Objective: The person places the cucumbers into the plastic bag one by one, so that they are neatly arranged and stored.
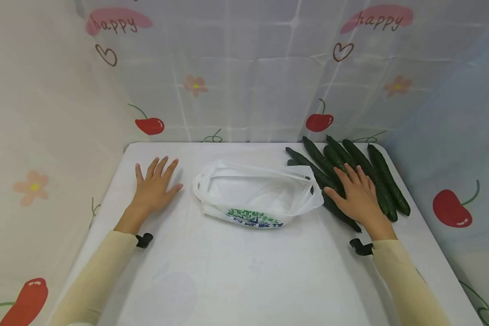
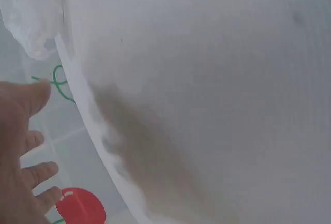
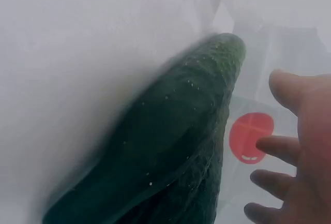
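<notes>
Where visible, seven cucumbers [image 1: 368, 167], one bag [image 1: 256, 192]

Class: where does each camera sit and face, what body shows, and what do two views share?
Head: head-worn, facing forward and down at bag, cucumbers; left hand, right hand, sleeves show.
Left wrist: worn there, facing tabletop; left hand shows.
Right wrist: worn there, facing cucumbers; right hand shows.
Head and right wrist share cucumbers.

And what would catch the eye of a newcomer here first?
Probably the dark green cucumbers, spread beneath the right hand on the right side of the table. Then the white plastic bag near the middle, with green and blue print. Printed red cherries on the backdrop behind stand out.
</notes>
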Motion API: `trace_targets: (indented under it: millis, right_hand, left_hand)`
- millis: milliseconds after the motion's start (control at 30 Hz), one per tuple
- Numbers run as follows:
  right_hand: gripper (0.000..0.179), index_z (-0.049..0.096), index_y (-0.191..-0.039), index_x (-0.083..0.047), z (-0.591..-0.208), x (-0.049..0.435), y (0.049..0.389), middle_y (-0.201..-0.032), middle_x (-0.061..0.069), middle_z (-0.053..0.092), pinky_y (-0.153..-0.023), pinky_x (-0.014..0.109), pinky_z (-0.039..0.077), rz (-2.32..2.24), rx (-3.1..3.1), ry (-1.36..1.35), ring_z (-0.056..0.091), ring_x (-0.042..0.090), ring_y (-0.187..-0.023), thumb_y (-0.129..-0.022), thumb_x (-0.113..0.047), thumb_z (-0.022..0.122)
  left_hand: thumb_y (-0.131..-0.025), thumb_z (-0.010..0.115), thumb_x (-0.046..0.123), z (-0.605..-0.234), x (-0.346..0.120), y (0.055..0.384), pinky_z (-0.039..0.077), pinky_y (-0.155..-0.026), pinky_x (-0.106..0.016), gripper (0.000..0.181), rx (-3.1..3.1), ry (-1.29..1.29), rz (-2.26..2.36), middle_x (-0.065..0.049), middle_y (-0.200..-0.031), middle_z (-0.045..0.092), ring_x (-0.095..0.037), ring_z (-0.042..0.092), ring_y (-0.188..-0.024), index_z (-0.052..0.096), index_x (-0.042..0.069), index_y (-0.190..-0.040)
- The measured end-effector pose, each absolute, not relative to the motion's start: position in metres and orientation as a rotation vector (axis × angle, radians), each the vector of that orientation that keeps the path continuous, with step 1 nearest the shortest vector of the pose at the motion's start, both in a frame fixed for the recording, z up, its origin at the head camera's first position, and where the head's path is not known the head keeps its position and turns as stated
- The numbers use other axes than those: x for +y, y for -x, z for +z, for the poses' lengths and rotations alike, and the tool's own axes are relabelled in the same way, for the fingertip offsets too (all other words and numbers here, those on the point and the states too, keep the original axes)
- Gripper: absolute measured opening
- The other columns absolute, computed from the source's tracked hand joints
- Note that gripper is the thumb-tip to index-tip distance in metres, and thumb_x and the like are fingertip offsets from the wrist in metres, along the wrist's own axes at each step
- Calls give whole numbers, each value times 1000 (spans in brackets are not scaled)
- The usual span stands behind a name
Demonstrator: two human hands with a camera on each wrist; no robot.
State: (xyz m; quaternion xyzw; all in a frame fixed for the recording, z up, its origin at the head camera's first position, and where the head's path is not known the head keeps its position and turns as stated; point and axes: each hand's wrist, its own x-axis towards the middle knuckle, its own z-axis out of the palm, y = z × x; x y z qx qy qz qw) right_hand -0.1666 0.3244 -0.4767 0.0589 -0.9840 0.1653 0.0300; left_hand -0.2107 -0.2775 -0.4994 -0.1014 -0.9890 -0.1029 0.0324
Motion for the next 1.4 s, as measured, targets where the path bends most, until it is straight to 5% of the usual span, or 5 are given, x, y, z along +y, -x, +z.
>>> trace_targets:
  millis: [167, 333, 600, 967, 1400]
  right_hand:
    - [86, 34, -167, -7, -478, 322, 155, -170, 29, 35, -122, 82, 15, 542, -2941, -198, 17, 53, -163, -102, -52, 68]
    - [73, 50, -155, -3, -477, 318, 144, -158, 31, 48, -118, 79, 24, 560, -2883, -188, 34, 56, -150, -98, -40, 76]
    - [69, 51, -151, -3, -485, 316, 131, -141, 31, 52, -96, 73, 48, 631, -2932, -112, 47, 50, -128, -95, -30, 82]
    - [65, 55, -150, -5, -492, 315, 127, -146, 28, 61, -103, 73, 48, 549, -3007, -152, 56, 52, -134, -97, -32, 80]
    - [59, 64, -142, -3, -499, 301, 129, -139, 29, 66, -92, 74, 52, 458, -2937, -109, 61, 54, -125, -92, -26, 85]
  left_hand:
    - [-107, 63, 37, -495, -257, 214, 31, -120, -74, 41, -2904, 245, -590, -19, -149, 63, -46, 51, -143, 69, 12, -138]
    - [-106, 63, 42, -488, -234, 218, 57, -91, -60, 40, -2916, 243, -721, -12, -132, 73, -36, 69, -118, 72, 15, -134]
    - [-103, 64, 57, -482, -208, 225, 57, -85, -54, 55, -3023, 245, -646, -7, -121, 74, -28, 73, -106, 66, 17, -139]
    - [-97, 72, 54, -485, -197, 220, 53, -69, -42, 43, -2962, 287, -616, 1, -100, 77, -21, 71, -85, 75, 17, -120]
    - [-98, 73, 27, -492, -194, 220, 52, -70, -44, 17, -2951, 262, -695, -4, -93, 76, -25, 70, -80, 75, 14, -108]
